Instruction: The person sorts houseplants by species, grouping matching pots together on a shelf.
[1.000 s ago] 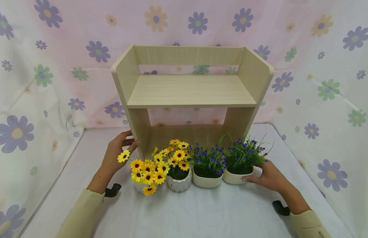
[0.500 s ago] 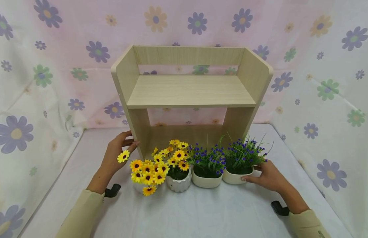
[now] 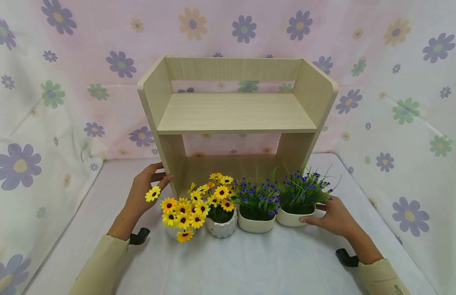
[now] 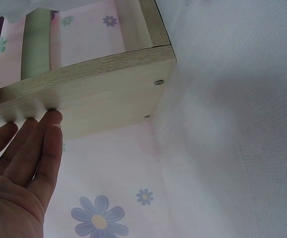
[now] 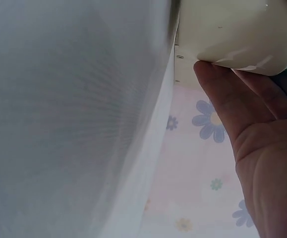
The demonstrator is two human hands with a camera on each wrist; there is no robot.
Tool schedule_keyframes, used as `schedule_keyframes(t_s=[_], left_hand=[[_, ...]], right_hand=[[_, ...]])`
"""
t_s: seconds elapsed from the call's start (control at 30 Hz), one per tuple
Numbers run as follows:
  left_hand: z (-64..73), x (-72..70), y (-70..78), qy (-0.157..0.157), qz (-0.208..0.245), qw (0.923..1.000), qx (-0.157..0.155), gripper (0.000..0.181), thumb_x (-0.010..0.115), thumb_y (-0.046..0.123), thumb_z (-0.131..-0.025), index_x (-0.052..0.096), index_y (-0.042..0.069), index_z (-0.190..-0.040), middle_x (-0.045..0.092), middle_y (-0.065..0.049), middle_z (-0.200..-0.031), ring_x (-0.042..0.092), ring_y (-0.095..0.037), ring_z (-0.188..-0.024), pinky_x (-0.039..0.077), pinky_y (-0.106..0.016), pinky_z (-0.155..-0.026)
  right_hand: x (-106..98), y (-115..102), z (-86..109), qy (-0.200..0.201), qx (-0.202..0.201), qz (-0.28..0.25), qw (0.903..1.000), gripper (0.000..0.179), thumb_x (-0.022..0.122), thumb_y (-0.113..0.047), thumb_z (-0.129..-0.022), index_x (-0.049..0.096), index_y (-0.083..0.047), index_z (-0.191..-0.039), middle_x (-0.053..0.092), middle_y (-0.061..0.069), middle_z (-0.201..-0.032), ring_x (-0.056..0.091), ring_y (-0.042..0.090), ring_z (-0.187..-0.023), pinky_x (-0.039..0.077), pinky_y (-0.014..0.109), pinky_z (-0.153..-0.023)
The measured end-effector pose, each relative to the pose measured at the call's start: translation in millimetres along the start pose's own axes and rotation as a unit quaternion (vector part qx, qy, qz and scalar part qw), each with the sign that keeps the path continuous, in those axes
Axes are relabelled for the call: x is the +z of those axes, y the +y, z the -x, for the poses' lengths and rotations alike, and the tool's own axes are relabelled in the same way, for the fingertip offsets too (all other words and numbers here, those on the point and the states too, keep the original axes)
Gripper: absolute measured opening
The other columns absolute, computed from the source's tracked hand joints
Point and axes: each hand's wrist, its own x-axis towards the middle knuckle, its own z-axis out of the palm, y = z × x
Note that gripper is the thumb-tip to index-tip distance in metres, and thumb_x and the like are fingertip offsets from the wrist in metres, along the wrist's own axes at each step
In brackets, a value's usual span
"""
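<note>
A two-tier wooden shelf (image 3: 235, 110) stands in the middle of the head view. At its left side is my left hand (image 3: 139, 192), with straight fingertips (image 4: 53, 118) against the outer panel and the thumb at the front edge. On the right, my right hand (image 3: 333, 217) holds a cream pot (image 3: 292, 219) of purple-flowered greenery, thumb in front and fingers round its side. The right wrist view shows fingertips (image 5: 205, 69) on the glossy pot wall. A matching purple-flowered pot (image 3: 256, 223) stands just left of it.
Two pots of yellow flowers, one fluted white pot (image 3: 222, 227) and one mostly hidden behind its blooms (image 3: 183, 217), finish the row before the shelf. A white cloth (image 3: 250, 266) covers the table. Flower-patterned curtains (image 3: 416, 143) enclose the back and sides.
My right hand has shifted the rightmost purple-flowered pot slightly back and a touch to the right. My left hand stays at the shelf's side.
</note>
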Motion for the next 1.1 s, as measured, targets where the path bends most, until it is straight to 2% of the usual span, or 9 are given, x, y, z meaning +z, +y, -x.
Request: schedule_keyframes(t_s=[0.07,0.13,0.33,0.43,0.57,0.9,1.03,1.1], left_hand=[[-0.1,0.0,-0.6,0.002,-0.001,1.0,0.002,0.057,0.068,0.03,-0.106,0.048,0.008,-0.154,0.055,-0.019,-0.153,0.066,-0.046,-0.126,0.057,-0.063,-0.097],[-0.1,-0.3,-0.9,0.002,0.0,1.0,0.003,0.057,0.068,0.031,-0.106,0.048,0.008,-0.155,0.055,-0.019,-0.153,0.066,-0.046,-0.126,0.057,-0.063,-0.097],[1.0,-0.5,-1.3,0.002,0.001,1.0,0.005,0.057,0.067,0.032,-0.106,0.048,0.007,-0.155,0.055,-0.02,-0.153,0.066,-0.046,-0.125,0.058,-0.063,-0.097],[0.5,-0.2,-0.9,0.001,0.002,1.0,0.003,0.058,0.067,0.032,-0.106,0.048,0.007,-0.155,0.055,-0.019,-0.153,0.066,-0.046,-0.126,0.058,-0.063,-0.097],[-0.1,0.2,-1.0,0.001,0.003,1.0,0.001,0.058,0.067,0.032,-0.106,0.048,0.008,-0.155,0.055,-0.019,-0.153,0.066,-0.046,-0.127,0.057,-0.063,-0.098],[-0.4,1.3,-2.6,0.002,0.002,1.0,0.005,0.058,0.067,0.033,-0.107,0.048,0.007,-0.154,0.055,-0.02,-0.153,0.066,-0.046,-0.126,0.058,-0.062,-0.097],[-0.3,0.8,-2.4,0.0,0.001,1.0,0.003,0.058,0.066,0.034,-0.107,0.048,0.007,-0.155,0.054,-0.02,-0.153,0.066,-0.047,-0.126,0.057,-0.063,-0.097],[-0.1,0.5,-1.9,-0.001,0.003,1.0,0.002,0.058,0.066,0.033,-0.107,0.047,0.007,-0.155,0.054,-0.02,-0.153,0.066,-0.047,-0.126,0.057,-0.064,-0.097]], right_hand=[[-1,0,0.1,0.004,-0.004,0.003,1.0,0.075,0.1,-0.026,-0.075,0.063,-0.006,-0.137,0.071,0.012,-0.13,0.07,0.043,-0.119,0.064,0.047,-0.091],[-2,-1,0.3,0.009,-0.011,0.005,0.9999,0.074,0.1,-0.025,-0.074,0.064,-0.007,-0.136,0.071,0.011,-0.129,0.071,0.038,-0.12,0.064,0.046,-0.091],[-7,-6,1.4,0.027,-0.032,0.02,0.9989,0.077,0.101,-0.021,-0.073,0.063,-0.007,-0.138,0.071,0.009,-0.13,0.063,-0.001,-0.118,0.064,0.033,-0.09],[-10,-7,0.8,0.034,-0.033,0.024,0.9986,0.082,0.101,-0.021,-0.072,0.06,-0.007,-0.142,0.07,0.009,-0.132,0.059,-0.009,-0.118,0.06,0.021,-0.092],[-14,-10,-1.3,0.037,-0.034,0.018,0.9986,0.086,0.101,-0.02,-0.073,0.058,-0.006,-0.146,0.069,0.01,-0.136,0.057,-0.011,-0.12,0.055,0.014,-0.093],[-29,-25,-5.8,0.052,-0.023,0.016,0.9982,0.1,0.1,-0.017,-0.074,0.046,-0.01,-0.158,0.06,0.015,-0.148,0.049,-0.017,-0.125,0.05,0.01,-0.094],[-36,-34,-6.3,0.056,-0.001,0.028,0.998,0.103,0.099,-0.019,-0.076,0.042,-0.013,-0.162,0.057,0.015,-0.151,0.056,0.003,-0.134,0.057,0.028,-0.098],[-40,-39,-6.8,0.057,0.004,0.03,0.9979,0.106,0.098,-0.02,-0.077,0.038,-0.017,-0.164,0.055,0.013,-0.154,0.056,0.009,-0.136,0.057,0.03,-0.099]])
